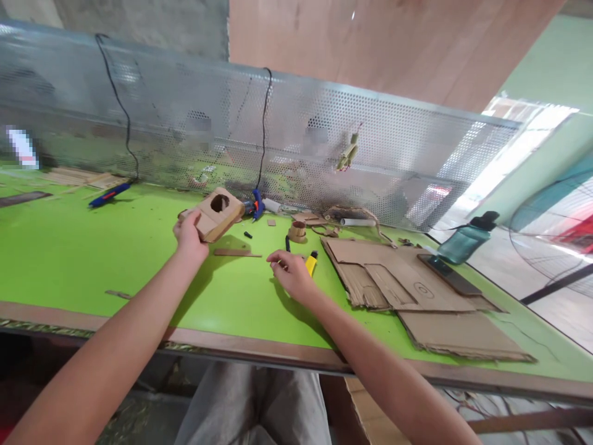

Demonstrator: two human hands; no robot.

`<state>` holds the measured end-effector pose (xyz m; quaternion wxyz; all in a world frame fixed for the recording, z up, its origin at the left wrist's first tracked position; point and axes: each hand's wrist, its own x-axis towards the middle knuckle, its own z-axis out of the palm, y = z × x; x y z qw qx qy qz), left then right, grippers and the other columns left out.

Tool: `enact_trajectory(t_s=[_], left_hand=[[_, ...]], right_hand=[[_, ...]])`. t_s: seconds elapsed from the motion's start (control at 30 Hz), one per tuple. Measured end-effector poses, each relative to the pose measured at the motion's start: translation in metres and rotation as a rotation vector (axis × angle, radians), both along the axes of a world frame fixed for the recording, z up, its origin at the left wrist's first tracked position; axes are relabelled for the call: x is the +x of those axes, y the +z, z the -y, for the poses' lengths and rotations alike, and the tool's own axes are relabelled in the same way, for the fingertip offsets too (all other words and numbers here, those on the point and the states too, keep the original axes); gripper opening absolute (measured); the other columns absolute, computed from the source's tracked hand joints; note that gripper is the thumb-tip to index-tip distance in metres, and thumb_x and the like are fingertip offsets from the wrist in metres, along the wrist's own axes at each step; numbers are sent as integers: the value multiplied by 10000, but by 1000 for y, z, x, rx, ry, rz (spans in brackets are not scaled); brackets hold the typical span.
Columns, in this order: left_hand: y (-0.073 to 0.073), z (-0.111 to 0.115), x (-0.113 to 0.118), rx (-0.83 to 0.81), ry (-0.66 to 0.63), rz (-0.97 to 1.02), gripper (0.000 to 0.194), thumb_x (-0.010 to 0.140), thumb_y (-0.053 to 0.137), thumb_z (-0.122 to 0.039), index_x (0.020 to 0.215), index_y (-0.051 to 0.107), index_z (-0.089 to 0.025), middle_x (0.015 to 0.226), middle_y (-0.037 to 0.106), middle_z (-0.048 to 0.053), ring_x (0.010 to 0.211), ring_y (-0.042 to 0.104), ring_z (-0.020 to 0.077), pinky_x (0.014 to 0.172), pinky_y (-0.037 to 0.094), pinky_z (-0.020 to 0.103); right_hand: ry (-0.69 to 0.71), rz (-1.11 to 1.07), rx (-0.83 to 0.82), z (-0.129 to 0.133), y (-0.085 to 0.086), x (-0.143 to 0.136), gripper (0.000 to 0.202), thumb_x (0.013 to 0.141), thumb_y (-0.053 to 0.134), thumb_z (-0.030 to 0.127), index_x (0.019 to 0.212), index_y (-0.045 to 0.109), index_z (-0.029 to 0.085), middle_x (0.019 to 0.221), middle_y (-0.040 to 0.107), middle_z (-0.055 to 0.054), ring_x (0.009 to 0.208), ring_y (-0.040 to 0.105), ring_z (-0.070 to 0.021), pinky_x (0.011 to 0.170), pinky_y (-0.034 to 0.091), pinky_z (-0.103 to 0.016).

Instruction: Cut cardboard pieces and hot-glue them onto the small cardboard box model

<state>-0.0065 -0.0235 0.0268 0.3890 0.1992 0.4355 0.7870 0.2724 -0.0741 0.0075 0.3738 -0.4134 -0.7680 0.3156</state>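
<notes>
My left hand point(191, 235) grips a small cardboard box point(214, 224) with a round hole in its face, holding it tilted above the green table. My right hand point(293, 273) hovers over the table with fingers loosely bent and apart, nothing visible in them. Right beside it lies a yellow utility knife point(312, 262), partly hidden by the hand. Just beyond stands a small round cardboard ring piece point(298, 232). A thin cardboard strip point(234, 253) rests between my hands. Behind the box is a blue glue gun point(256, 206), partly covered.
Cut cardboard sheets point(393, 278) are stacked at right, with a dark phone point(447, 275) and a teal bottle point(466, 241) by them. A second blue glue gun point(110, 194) lies at left, near wooden sticks point(83, 177). A perforated metal panel point(296, 136) borders the table's back.
</notes>
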Motion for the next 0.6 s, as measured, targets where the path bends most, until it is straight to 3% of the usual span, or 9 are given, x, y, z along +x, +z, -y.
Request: enact_trajectory(t_s=[0.1, 0.27, 0.43, 0.5, 0.6], left_hand=[[0, -2, 4, -63, 217, 52, 359, 928, 698, -165, 1110, 398, -240, 1084, 595, 7, 995, 666, 156, 833, 580, 315], [6, 5, 1, -36, 430, -10, 463, 920, 700, -54, 1191, 374, -238, 1308, 514, 39, 1183, 627, 136, 970, 560, 289], [5, 9, -4, -50, 459, -20, 482, 940, 669, -67, 1274, 364, -234, 1429, 418, 78, 1222, 607, 152, 1010, 545, 343], [2, 6, -2, -73, 456, 13, 503, 911, 708, -111, 1251, 366, -252, 1434, 419, 85, 1185, 634, 157, 995, 562, 342], [-3, -1, 1, -87, 450, 49, 463, 891, 731, -199, 1183, 380, -272, 1383, 473, 81, 1154, 668, 185, 969, 589, 354]], right_hand=[[-1, 104, 65, 3, 3, 0, 212, 889, 610, 110, 970, 777, 210, 992, 788, -70, 883, 693, -211, 884, 519, -342], [-104, 208, 116, -4, 10, 9, 273, 929, 560, 113, 1074, 773, 200, 1100, 793, -102, 924, 710, -227, 900, 538, -360], [-203, 313, 151, -12, 14, 24, 296, 956, 579, 130, 1188, 757, 180, 1269, 752, -167, 1226, 661, -328, 1111, 478, -510], [-159, 359, 157, -13, 12, 23, 268, 979, 638, 170, 1220, 753, 187, 1326, 731, -174, 1314, 626, -337, 1183, 441, -539], [-44, 413, 159, -17, 5, 5, 296, 1032, 699, 323, 1304, 712, 207, 1414, 682, -135, 1293, 650, -294, 1139, 518, -541]])
